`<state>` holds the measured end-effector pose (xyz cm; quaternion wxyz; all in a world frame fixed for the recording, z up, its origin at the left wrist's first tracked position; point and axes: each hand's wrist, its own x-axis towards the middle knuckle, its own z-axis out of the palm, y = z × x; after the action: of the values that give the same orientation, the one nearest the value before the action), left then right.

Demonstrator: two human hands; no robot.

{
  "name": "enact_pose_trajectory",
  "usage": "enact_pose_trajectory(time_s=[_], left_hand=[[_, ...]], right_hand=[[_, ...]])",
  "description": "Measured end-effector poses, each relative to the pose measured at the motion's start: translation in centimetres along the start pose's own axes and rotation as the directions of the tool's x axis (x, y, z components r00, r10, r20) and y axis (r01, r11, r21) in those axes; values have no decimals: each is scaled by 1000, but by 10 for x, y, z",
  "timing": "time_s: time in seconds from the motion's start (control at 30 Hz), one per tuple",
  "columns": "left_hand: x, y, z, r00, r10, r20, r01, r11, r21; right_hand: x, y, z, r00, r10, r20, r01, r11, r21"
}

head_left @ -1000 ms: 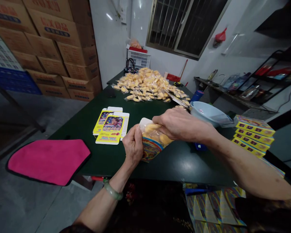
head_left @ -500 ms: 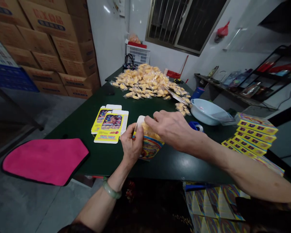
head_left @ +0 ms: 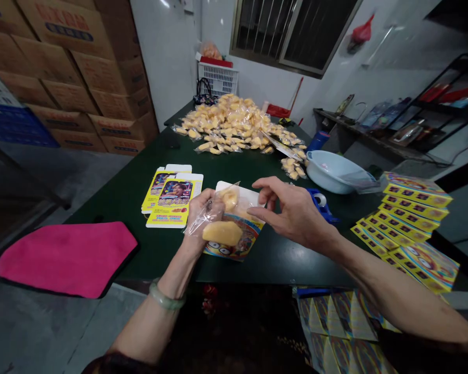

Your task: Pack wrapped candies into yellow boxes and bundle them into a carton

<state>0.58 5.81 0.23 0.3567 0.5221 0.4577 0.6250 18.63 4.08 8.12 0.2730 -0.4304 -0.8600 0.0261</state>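
Note:
My left hand (head_left: 200,210) is closed around the left side of a small printed carton (head_left: 244,244), its white top flaps up. A clear-wrapped yellow piece (head_left: 222,234), which looks like a cake or biscuit, hangs in front of the carton by that hand's fingers. Another yellow piece (head_left: 229,197) shows at the carton's mouth. At the carton's upper right, my right hand (head_left: 290,210) has thumb and fingers apart, with nothing visible between them. Flat printed cartons (head_left: 173,202) lie just left of my left hand.
A heap of wrapped yellow pieces (head_left: 234,124) covers the back of the green table (head_left: 120,182). To the right are a pale blue basin (head_left: 331,174), a blue tape dispenser (head_left: 325,208) and stacked filled cartons (head_left: 409,218). A pink cloth-like item (head_left: 66,254) overhangs the left edge.
My right hand has drawn back to the right from the carton's top and its fingers have spread. A wrapped yellow piece now hangs in front of the carton by my left hand.

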Motion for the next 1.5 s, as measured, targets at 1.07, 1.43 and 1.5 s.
enact_pose_trajectory(time_s=[1.07,1.43,1.5], left_hand=[[-17,1,12,976,143,-165,-167,976,-139],[-22,-8,12,752,634,-182,-565,762,318],[-21,-8,11,776,607,-174,-538,780,320]], right_hand=[[-22,-12,10,946,-92,-309,45,987,-157],[-17,-21,-3,982,28,-185,-16,998,68],[-16,-21,-1,981,39,-188,-21,995,98]])
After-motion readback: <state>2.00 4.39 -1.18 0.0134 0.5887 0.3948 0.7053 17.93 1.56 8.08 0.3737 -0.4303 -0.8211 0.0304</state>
